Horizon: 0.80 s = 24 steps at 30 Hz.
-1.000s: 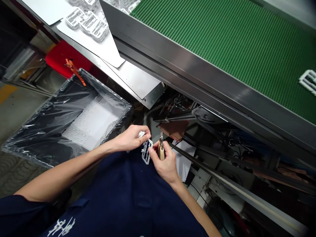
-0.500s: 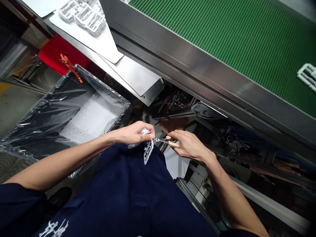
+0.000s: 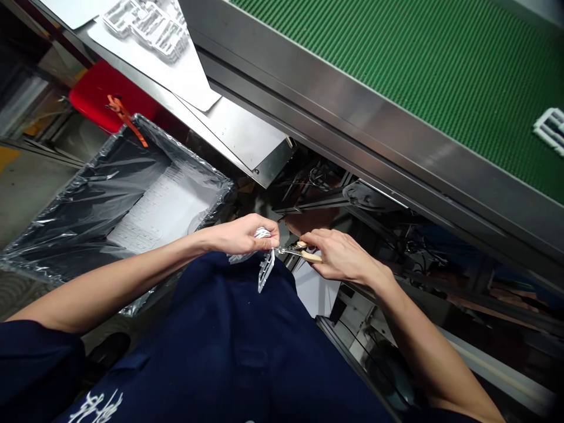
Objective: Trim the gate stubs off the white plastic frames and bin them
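My left hand is closed round several white plastic frame-like parts; one hangs below the fingers and others stick out behind the palm. My right hand grips nippers with cream handles. Their metal jaws point left and meet the white parts right at my left fingertips. Whether the jaws are closed on the plastic is too small to tell. Both hands are close together in front of my dark blue shirt.
A bin lined with clear plastic stands at the left, white parts inside. Behind it are a red stool and a metal table bearing stacked white parts. A green conveyor belt carries another white part.
The hands and nippers stay nearly in the same place, with the left hand shifted slightly right. The white part on the belt appears a little farther right and higher.
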### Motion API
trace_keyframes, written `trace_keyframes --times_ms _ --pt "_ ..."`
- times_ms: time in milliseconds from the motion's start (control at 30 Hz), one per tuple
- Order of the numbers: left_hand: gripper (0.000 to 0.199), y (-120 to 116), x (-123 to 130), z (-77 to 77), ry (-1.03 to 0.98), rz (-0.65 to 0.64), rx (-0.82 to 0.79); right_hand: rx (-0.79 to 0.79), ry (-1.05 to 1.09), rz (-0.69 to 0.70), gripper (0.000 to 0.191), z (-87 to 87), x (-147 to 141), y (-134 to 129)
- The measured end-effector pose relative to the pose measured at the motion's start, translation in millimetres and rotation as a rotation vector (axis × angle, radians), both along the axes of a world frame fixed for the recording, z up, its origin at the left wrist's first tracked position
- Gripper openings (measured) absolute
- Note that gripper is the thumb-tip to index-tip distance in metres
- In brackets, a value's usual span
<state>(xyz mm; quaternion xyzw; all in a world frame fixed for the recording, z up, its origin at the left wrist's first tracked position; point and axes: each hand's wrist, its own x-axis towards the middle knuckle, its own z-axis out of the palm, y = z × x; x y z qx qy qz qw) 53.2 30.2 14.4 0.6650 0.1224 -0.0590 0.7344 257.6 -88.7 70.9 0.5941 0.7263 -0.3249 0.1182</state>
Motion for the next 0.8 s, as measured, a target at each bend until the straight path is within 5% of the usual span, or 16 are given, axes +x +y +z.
trace_keyframes --times_ms 800 --pt "0.02 -6.7 7.2 -2.4 0.029 -0.006 -0.057 -0.026 -0.087 0.05 0.01 11.5 -0.7 3.2"
